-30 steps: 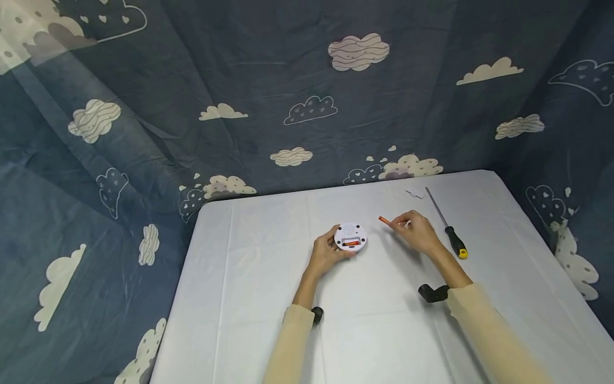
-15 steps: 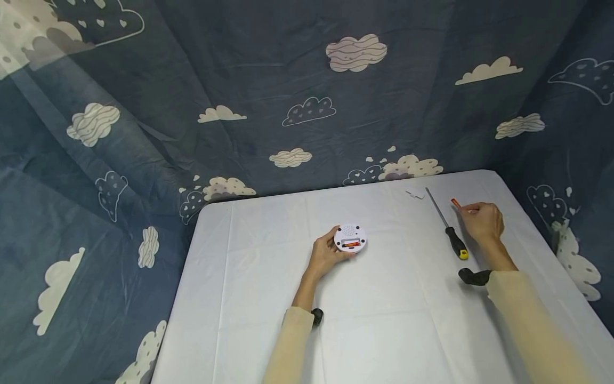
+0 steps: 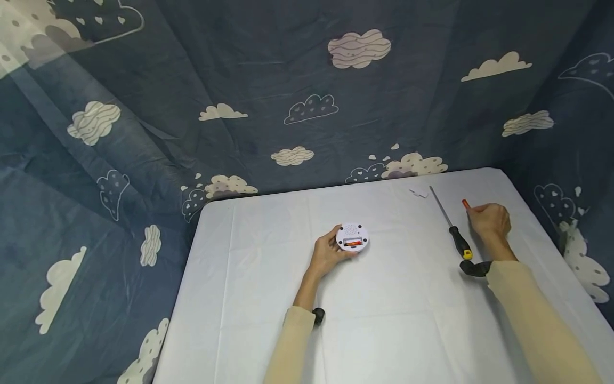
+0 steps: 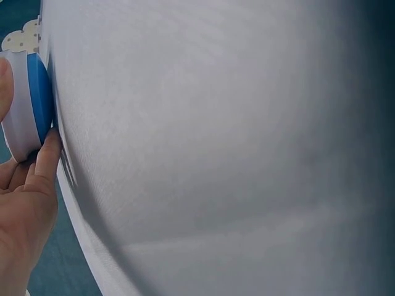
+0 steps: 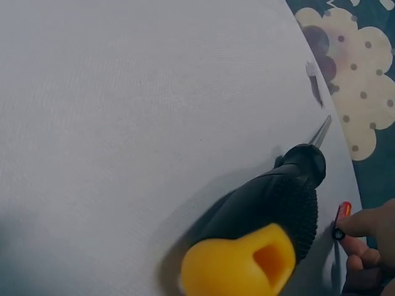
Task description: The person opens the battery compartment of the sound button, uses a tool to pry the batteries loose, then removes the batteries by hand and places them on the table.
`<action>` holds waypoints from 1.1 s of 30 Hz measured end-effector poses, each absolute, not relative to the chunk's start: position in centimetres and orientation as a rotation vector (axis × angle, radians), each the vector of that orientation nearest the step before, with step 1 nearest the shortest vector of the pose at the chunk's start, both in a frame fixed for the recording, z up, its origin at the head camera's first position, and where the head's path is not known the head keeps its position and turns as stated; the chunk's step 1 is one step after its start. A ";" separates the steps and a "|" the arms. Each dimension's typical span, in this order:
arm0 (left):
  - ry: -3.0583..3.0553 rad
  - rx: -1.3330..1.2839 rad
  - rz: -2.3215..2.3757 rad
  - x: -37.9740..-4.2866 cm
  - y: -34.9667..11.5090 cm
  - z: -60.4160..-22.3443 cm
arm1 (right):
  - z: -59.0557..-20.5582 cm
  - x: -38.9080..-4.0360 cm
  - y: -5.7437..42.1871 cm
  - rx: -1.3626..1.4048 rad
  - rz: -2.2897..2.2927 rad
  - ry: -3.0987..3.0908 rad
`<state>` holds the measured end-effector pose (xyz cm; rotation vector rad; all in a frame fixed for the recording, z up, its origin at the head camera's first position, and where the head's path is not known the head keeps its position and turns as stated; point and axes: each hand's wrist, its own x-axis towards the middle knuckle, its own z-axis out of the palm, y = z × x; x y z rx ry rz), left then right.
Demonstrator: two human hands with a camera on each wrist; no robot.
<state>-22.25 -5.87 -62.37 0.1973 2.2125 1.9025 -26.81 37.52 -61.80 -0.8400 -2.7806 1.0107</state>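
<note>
My left hand (image 3: 328, 253) grips a round white device (image 3: 354, 231) by its side, underside facing up. That face has a speaker-hole pattern, small dark feet and an uncovered battery slot with a red battery (image 3: 352, 244) lying in it. In the left wrist view, the white rim and blue front of the device (image 4: 41, 98) show between thumb and fingers, close over the table. To the right of the screwdriver, my right hand (image 3: 490, 221) pinches another slim red-orange battery (image 3: 466, 204). The right wrist view shows this battery (image 5: 345, 211) tilted at the fingertips, low over the cloth.
A screwdriver (image 3: 459, 241) with a black and yellow handle lies left of my right hand, shaft pointing away. Beyond its tip lies a small white piece (image 3: 418, 193). White cloth covers the table (image 3: 268, 277); a dark cloud-print curtain (image 3: 268, 64) hangs behind and beside it.
My right hand has carried its battery rightward, across the screwdriver to its right side, then lowered slightly there. The left hand and device have stayed in place.
</note>
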 end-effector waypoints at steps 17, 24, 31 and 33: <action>2.213 0.203 1.906 -22.2 -5.8 -62.3 | -57.2 -23.1 23.3 0.164 1.232 -2.709; 2.178 0.245 1.919 -22.4 -5.5 -62.2 | -58.2 -22.2 17.2 0.520 1.325 -2.867; 2.212 0.239 1.884 -22.4 -5.8 -62.0 | -58.5 -22.3 14.9 0.529 1.265 -2.855; 2.217 0.235 1.883 -22.4 -5.9 -61.9 | -58.5 -22.4 14.6 0.520 1.289 -2.842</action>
